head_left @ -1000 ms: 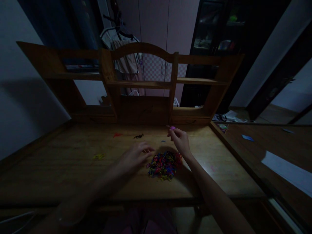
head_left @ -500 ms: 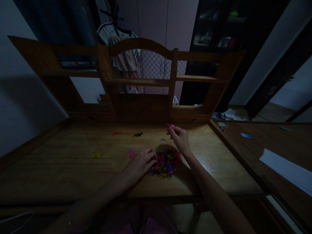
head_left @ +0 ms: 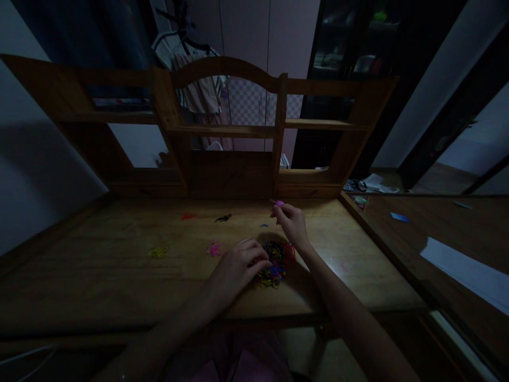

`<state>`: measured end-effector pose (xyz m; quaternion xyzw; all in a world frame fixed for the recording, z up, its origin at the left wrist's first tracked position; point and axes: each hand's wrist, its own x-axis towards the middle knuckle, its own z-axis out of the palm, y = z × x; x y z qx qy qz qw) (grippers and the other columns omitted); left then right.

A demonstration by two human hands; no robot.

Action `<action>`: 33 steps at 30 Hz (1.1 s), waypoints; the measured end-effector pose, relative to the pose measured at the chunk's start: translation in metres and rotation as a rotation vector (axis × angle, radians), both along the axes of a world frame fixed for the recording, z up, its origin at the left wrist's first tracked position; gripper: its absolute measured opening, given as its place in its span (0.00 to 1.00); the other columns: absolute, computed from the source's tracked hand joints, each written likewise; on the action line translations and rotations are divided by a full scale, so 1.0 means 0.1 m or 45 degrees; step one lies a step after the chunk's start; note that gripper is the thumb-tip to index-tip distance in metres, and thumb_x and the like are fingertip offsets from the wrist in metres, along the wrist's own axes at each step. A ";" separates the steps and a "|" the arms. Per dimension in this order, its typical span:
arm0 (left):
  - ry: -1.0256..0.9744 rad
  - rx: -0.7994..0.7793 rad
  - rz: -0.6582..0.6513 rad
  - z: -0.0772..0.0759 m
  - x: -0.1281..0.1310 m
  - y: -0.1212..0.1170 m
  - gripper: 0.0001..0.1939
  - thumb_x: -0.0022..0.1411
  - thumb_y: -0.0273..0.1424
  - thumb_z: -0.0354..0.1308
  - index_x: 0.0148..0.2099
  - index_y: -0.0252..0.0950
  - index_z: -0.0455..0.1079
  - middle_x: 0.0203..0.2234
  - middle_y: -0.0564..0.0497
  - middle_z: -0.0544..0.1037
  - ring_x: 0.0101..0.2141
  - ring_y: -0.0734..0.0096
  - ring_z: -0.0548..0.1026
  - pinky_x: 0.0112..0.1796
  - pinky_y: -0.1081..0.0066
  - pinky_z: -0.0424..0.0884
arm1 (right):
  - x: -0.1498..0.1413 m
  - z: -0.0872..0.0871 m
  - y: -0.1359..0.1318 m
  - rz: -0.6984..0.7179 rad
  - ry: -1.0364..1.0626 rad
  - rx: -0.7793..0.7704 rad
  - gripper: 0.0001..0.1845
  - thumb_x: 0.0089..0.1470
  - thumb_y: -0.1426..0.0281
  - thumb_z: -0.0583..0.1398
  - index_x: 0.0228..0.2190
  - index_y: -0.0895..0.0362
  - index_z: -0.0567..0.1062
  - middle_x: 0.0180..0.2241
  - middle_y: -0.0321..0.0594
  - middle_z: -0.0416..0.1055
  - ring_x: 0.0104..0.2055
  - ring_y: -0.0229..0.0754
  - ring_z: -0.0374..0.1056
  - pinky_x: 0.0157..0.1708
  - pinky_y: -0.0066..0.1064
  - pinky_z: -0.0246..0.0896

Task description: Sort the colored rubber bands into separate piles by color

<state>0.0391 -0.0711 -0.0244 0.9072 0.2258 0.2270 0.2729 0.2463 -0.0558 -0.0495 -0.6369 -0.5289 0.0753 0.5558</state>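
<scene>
A tangled pile of small multicoloured elastic bands (head_left: 274,265) lies on the wooden desk (head_left: 131,286). My left hand (head_left: 240,265) rests on the pile's left side, its thumb and forefinger closed together among the bands. Whatever they pinch is hidden. Beyond the pile, my right hand (head_left: 292,223) is raised and closed on a small pink object (head_left: 280,203) with a thin tip pointing left; its exact kind is unclear. Separate little heaps lie around: pink bands (head_left: 214,248), yellow bands (head_left: 159,252), black bands (head_left: 223,217), red bands (head_left: 188,216) and a few blue bands (head_left: 264,225).
A wooden shelf unit (head_left: 230,130) stands along the desk's back edge. To the right, a darker surface holds white paper (head_left: 465,270) and a blue card (head_left: 398,217). Clothes (head_left: 201,87) hang behind the shelves.
My left hand has moved right, further over the pile, and its thumb and forefinger have come together. My right hand stays in nearly the same place with the pink object. The view has shifted slightly.
</scene>
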 end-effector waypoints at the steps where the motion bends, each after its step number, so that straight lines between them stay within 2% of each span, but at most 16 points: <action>1: -0.005 0.012 -0.012 -0.02 0.05 -0.02 0.07 0.65 0.33 0.55 0.37 0.38 0.74 0.37 0.52 0.73 0.40 0.69 0.70 0.44 0.69 0.64 | 0.00 0.00 0.00 -0.001 -0.001 0.000 0.22 0.59 0.58 0.53 0.24 0.57 0.77 0.20 0.37 0.70 0.23 0.38 0.66 0.25 0.27 0.55; 7: 0.017 0.109 -0.069 -0.13 0.31 -0.06 0.08 0.65 0.30 0.54 0.42 0.39 0.74 0.37 0.51 0.73 0.41 0.68 0.70 0.43 0.69 0.65 | 0.00 0.02 0.00 0.018 0.001 0.022 0.21 0.59 0.59 0.54 0.23 0.57 0.77 0.20 0.37 0.70 0.24 0.38 0.66 0.25 0.27 0.55; 10: 0.080 0.130 -0.046 -0.19 0.40 -0.06 0.07 0.65 0.29 0.55 0.43 0.39 0.73 0.37 0.51 0.72 0.41 0.67 0.69 0.43 0.68 0.66 | 0.00 0.02 0.00 0.010 -0.001 0.021 0.20 0.59 0.60 0.54 0.23 0.57 0.77 0.20 0.37 0.70 0.23 0.37 0.66 0.25 0.27 0.56; 18: 0.114 0.168 -0.010 -0.27 0.49 -0.07 0.07 0.64 0.27 0.53 0.40 0.38 0.73 0.37 0.50 0.71 0.43 0.65 0.68 0.45 0.67 0.65 | -0.01 0.03 -0.01 -0.012 -0.005 0.026 0.20 0.58 0.61 0.54 0.23 0.57 0.77 0.20 0.36 0.69 0.23 0.37 0.65 0.25 0.27 0.55; 24: 0.056 0.059 0.018 -0.19 0.45 -0.08 0.05 0.63 0.27 0.54 0.37 0.38 0.71 0.37 0.50 0.72 0.41 0.66 0.69 0.43 0.68 0.65 | -0.01 0.04 -0.01 -0.006 -0.004 0.025 0.20 0.59 0.61 0.54 0.23 0.57 0.77 0.20 0.36 0.69 0.23 0.37 0.65 0.25 0.26 0.55; 30: -0.024 -0.252 0.008 -0.01 0.32 -0.02 0.05 0.63 0.28 0.54 0.39 0.38 0.71 0.35 0.53 0.76 0.37 0.69 0.73 0.40 0.71 0.66 | 0.00 0.03 -0.01 -0.021 -0.018 0.005 0.21 0.59 0.59 0.53 0.23 0.57 0.77 0.20 0.36 0.69 0.23 0.37 0.64 0.25 0.27 0.55; 33: -0.036 -0.330 0.042 0.00 0.27 0.04 0.06 0.63 0.29 0.54 0.39 0.39 0.73 0.35 0.54 0.78 0.36 0.69 0.74 0.40 0.71 0.66 | 0.00 0.03 -0.01 -0.009 -0.027 0.015 0.21 0.59 0.59 0.53 0.23 0.57 0.77 0.20 0.37 0.69 0.24 0.37 0.65 0.26 0.26 0.55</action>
